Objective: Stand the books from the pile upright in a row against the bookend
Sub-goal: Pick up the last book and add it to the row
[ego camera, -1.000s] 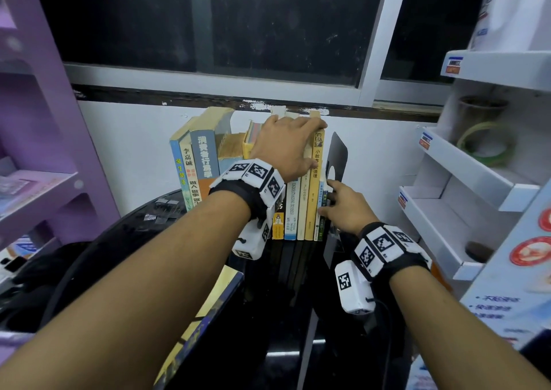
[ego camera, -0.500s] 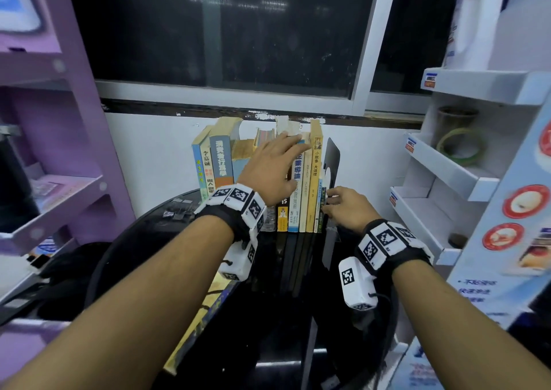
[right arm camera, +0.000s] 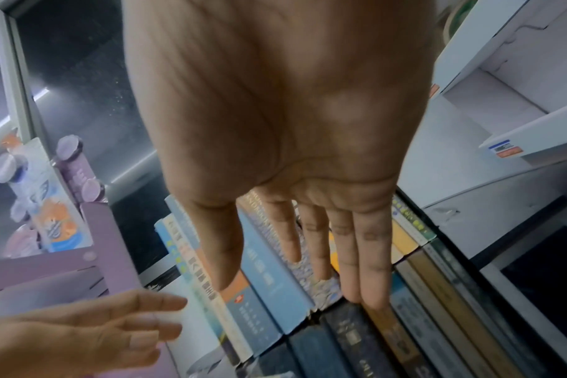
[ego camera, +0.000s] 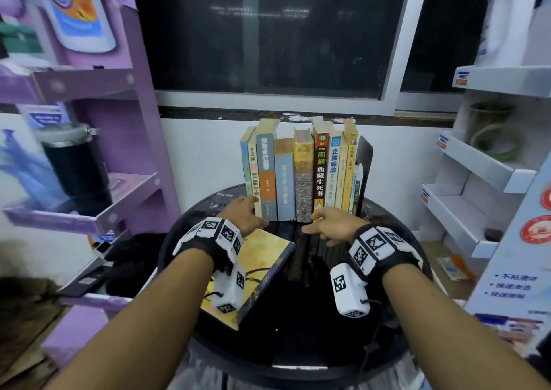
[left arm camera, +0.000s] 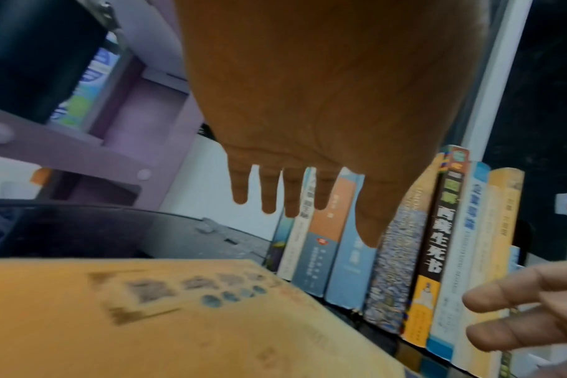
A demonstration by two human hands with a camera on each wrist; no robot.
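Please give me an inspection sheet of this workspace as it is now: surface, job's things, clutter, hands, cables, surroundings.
Surface: round black table, glossy.
Job's things: row of books upright against black bookend; one yellow book lying flat.
Clutter: nothing seen.
Hands: left hand and right hand open, low before the row.
Cables: thin black wire from right wrist unit.
Surroundings: purple shelf, white shelf, dark window.

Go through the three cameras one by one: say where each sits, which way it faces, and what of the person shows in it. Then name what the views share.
Head: worn high, faces forward and down at the row of books, bookend and flat yellow book; both forearms show.
Left wrist: under the left hand, faces along its straight fingers to the spines.
Right wrist: under the right hand, faces down onto the spines.
Shared: the book row; each wrist view catches the other hand.
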